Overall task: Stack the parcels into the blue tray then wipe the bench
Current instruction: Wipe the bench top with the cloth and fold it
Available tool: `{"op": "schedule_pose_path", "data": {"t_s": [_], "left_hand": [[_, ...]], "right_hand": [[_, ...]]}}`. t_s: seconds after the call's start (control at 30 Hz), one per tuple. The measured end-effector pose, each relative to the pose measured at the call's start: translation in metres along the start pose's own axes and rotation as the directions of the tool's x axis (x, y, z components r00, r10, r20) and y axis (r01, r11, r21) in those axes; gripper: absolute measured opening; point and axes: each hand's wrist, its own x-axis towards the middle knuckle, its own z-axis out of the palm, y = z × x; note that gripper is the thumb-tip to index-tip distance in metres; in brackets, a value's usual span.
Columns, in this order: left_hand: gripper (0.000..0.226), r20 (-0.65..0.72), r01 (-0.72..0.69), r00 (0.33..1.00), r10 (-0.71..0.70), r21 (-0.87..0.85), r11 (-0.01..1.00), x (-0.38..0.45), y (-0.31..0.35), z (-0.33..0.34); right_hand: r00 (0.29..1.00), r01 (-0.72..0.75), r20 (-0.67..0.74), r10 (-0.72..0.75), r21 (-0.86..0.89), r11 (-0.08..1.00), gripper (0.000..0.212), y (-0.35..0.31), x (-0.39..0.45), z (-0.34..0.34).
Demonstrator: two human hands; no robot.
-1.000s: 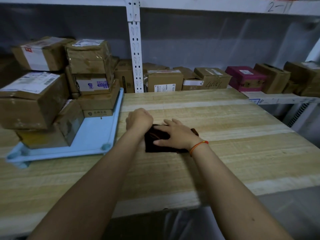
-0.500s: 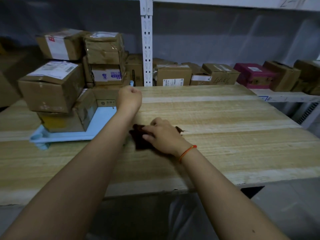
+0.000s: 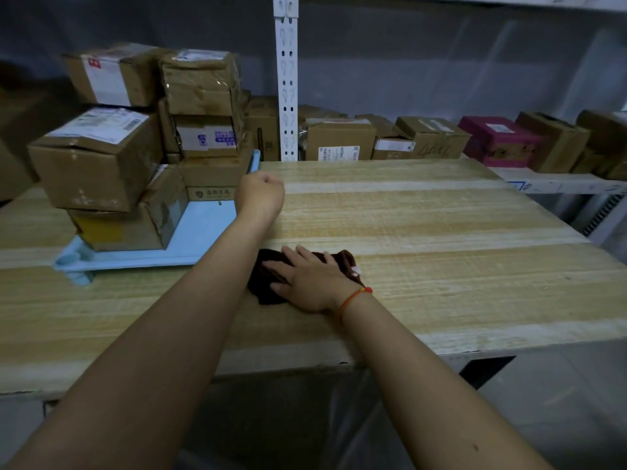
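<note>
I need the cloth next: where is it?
The dark cloth lies near the middle of the wooden bench, under the flat right hand, just right of the blue tray.

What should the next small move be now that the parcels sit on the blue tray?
Probably sweep the dark brown cloth rightward over the pale wooden bench. The right hand lies flat on it, the cardboard parcels are stacked on the light blue plastic tray, and the left hand, a fist, holds nothing.

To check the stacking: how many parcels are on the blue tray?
6 parcels: front pair, lower and upper; rear stack of three; one top left. Others may be hidden.
</note>
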Motion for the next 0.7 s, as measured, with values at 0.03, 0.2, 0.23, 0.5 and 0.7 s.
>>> {"op": "schedule_pose_path", "data": {"t_s": [0.03,0.2,0.23,0.5,0.7], "left_hand": [[0.022,-0.001,0.002,1.0,-0.002,0.006,1.0,0.0,-0.001,-0.001],[0.021,0.015,0.002,1.0,-0.002,0.009,1.0,0.0,-0.003,-0.002],[0.021,0.015,-0.002,1.0,0.002,0.012,1.0,0.0,-0.003,-0.002],[0.019,-0.007,0.002,1.0,-0.001,0.059,0.998,0.013,-0.01,-0.019],[0.019,0.054,-0.043,0.998,0.035,0.143,0.989,0.029,-0.012,-0.017]], "right_hand": [[1.0,-0.01,-0.004,0.01,0.006,1.0,0.052,0.001,0.004,-0.001],[0.998,-0.026,-0.063,0.027,0.006,1.0,0.051,0.005,0.023,-0.006],[0.997,-0.035,-0.074,0.035,0.001,0.999,0.051,0.005,0.027,-0.006],[0.983,-0.095,-0.155,0.096,0.014,0.995,0.049,0.016,0.088,-0.017],[0.972,-0.126,-0.194,0.131,0.035,0.991,0.048,0.034,0.147,-0.034]]}}
